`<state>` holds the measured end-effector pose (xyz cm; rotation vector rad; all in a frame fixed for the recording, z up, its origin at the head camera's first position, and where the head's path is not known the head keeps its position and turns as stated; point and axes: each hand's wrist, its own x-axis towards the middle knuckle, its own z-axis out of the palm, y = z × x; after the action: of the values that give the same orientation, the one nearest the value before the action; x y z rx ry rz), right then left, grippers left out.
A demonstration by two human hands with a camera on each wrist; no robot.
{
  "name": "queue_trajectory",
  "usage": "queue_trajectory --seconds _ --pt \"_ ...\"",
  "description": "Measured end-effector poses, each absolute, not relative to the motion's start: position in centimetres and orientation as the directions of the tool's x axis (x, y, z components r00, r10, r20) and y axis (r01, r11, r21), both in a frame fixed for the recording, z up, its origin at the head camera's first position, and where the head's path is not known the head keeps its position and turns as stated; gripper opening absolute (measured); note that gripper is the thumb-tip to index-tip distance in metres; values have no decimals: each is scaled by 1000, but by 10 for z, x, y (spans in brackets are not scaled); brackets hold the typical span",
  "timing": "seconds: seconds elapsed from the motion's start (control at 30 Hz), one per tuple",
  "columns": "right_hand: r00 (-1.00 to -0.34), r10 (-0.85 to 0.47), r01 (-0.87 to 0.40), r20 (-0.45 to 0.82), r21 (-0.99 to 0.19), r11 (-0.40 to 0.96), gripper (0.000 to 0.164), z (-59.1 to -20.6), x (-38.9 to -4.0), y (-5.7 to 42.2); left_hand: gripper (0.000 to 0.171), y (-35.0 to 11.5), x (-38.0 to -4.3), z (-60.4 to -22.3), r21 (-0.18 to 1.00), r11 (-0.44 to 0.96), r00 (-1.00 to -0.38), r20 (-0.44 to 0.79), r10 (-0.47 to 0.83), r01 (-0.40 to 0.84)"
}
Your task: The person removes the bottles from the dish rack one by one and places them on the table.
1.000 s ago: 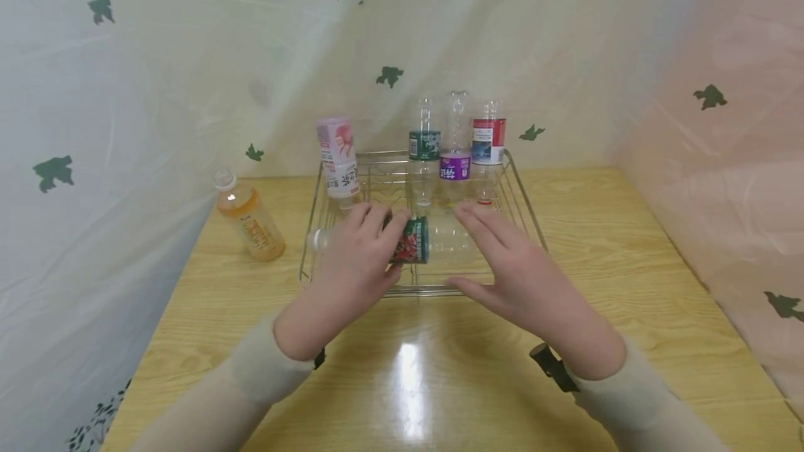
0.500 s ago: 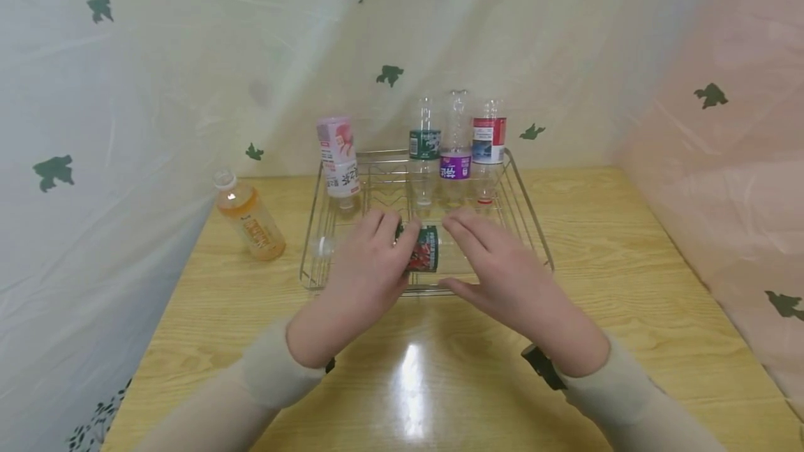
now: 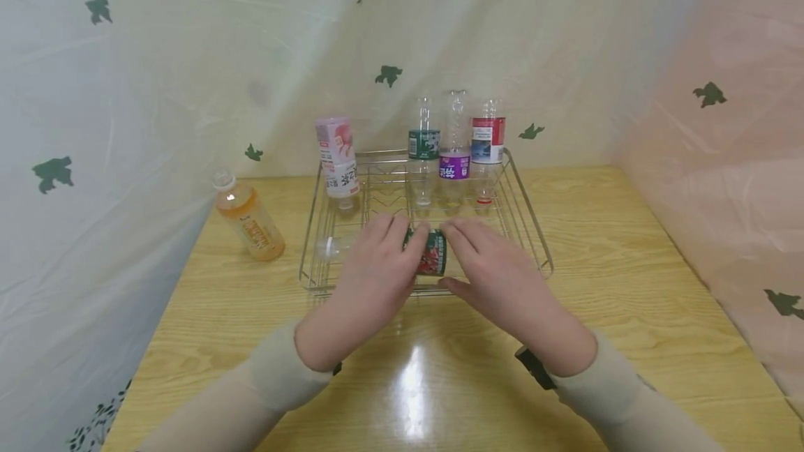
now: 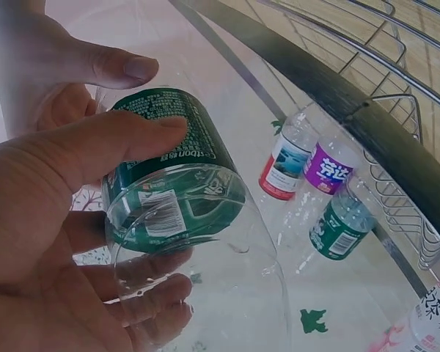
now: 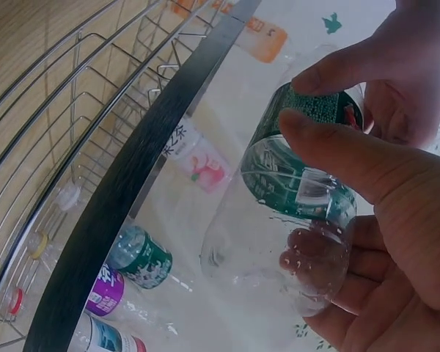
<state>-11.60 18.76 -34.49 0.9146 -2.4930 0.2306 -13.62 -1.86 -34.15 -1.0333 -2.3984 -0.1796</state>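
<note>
A clear plastic bottle with a green label (image 3: 433,253) lies sideways above the wire rack (image 3: 535,229), its white cap (image 3: 326,248) toward the left. My left hand (image 3: 380,264) grips it around the label and cap half; in the left wrist view the thumb presses on the label (image 4: 165,147). My right hand (image 3: 499,274) holds the base half, with fingers curled behind the clear plastic (image 5: 249,242) in the right wrist view. The two hands nearly meet at the label. In the head view they hide much of the bottle.
Upside down at the rack's back right stand a green-labelled bottle (image 3: 424,145), a purple-labelled bottle (image 3: 455,166) and a red-labelled bottle (image 3: 488,139). A pink bottle (image 3: 339,157) stands inverted at back left. An orange-tinted bottle (image 3: 253,223) stands on the table (image 3: 628,264), left of the rack.
The bottle and left hand have moved right and slightly toward me. The right hand has moved left and now holds the base half, closer to the left hand.
</note>
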Motion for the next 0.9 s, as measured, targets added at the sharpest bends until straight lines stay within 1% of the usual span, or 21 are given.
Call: queue_trajectory --seconds 0.2,0.3,0.47,0.53,0.7,0.9 --pt "-687 -559 -625 464 14 780 78 -346 -115 185 54 -16 -134 -342 -97 711 -585 496 642 697" --pt "-698 -552 -617 456 7 787 78 -346 -114 184 52 -15 -134 -342 -100 709 -580 503 641 698" --pt "-692 -556 -625 461 3 780 75 -347 -115 185 50 -15 -134 -344 -100 705 -570 514 641 702" --pt "-691 -557 -628 462 -3 778 74 -348 -115 187 57 -16 -133 -343 -90 702 -572 512 641 707" --pt "-703 -540 -622 463 -32 782 74 -348 -117 192 84 -19 -132 -340 -59 688 -573 506 645 723" --pt "-711 -510 -613 484 -73 786 74 -348 -119 201 101 -28 -133 -337 10 661 -555 552 622 750"
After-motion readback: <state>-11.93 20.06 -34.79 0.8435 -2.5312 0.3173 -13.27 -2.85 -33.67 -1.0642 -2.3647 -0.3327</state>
